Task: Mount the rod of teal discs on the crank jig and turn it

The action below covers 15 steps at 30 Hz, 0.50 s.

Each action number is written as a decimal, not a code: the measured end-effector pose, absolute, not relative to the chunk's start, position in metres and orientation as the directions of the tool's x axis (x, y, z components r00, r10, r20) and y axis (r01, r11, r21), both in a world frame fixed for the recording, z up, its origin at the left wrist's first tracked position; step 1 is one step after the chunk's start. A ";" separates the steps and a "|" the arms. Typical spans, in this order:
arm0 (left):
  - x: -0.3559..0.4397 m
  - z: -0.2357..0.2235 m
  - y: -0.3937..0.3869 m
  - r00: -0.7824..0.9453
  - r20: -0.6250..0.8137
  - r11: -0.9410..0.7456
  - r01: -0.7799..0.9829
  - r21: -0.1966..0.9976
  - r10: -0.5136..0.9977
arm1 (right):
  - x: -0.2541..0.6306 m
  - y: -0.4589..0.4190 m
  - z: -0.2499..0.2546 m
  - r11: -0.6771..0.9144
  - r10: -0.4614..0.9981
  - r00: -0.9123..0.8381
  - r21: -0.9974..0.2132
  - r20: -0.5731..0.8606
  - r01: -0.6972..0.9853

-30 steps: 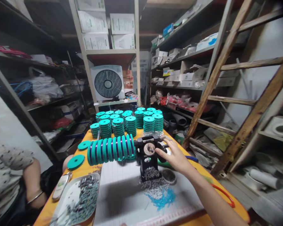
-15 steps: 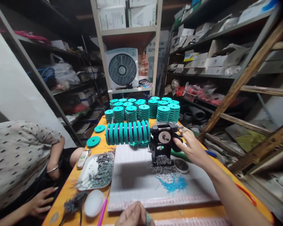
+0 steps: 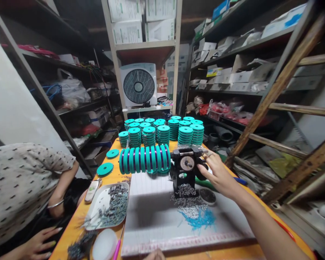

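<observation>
The row of teal spools (image 3: 144, 159), purple showing between the discs, sat on the left side of the black winder (image 3: 184, 178), which stood on the white board (image 3: 146, 216). No lettering could be read on the winder's round dial (image 3: 187, 163). The right hand (image 3: 219, 175) was at the winder's right end, thumb apart from the other fingers around it; whether they closed on a handle, I could not tell. Of the left hand (image 3: 155, 255), only a sliver showed at the bottom edge, so its grip could not be told.

Small metal pieces (image 3: 188, 196) and blue strips (image 3: 202, 218) were heaped before the winder, and a white tray (image 3: 100, 201) of grey parts lay to the left. Stacks of teal discs (image 3: 164, 135) stood behind. Beyond them, "LED" ran up the side of a white box (image 3: 160, 10) above the fan (image 3: 138, 86); the finer print on the cartons was too blurred.

Half a second earlier, the left hand had shown more fully, fingers bunched; the right hand had kept its place at the winder, and the whole scene now appeared slightly lower.
</observation>
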<state>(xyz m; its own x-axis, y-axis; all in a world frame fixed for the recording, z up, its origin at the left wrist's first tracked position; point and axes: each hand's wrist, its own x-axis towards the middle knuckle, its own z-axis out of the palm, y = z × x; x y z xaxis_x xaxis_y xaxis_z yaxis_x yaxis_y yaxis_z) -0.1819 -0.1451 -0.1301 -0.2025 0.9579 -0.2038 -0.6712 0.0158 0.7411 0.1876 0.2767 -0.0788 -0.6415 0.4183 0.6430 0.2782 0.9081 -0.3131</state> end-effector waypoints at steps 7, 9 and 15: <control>-0.205 -0.154 -0.150 -0.252 -0.249 0.012 -0.681 0.733 0.935 | 0.190 0.275 -0.076 0.898 0.438 -0.638 -0.347 0.634 0.271; -0.205 -0.142 -0.146 -0.253 -0.263 0.017 -0.690 0.724 0.931 | 0.189 0.275 -0.075 0.892 0.449 -0.630 -0.358 0.633 0.277; -0.135 -0.108 -0.107 -0.205 -0.299 0.070 -0.707 0.704 0.932 | 0.184 0.271 -0.073 0.897 0.437 -0.623 -0.368 0.649 0.246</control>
<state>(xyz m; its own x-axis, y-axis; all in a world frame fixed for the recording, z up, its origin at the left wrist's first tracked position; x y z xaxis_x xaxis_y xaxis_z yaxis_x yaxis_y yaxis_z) -0.1346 -0.1067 -0.1078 -0.2055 0.9320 -0.2987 -0.7066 0.0699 0.7041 0.1838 0.2708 -0.0728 -0.6226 0.4373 0.6489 0.2464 0.8967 -0.3678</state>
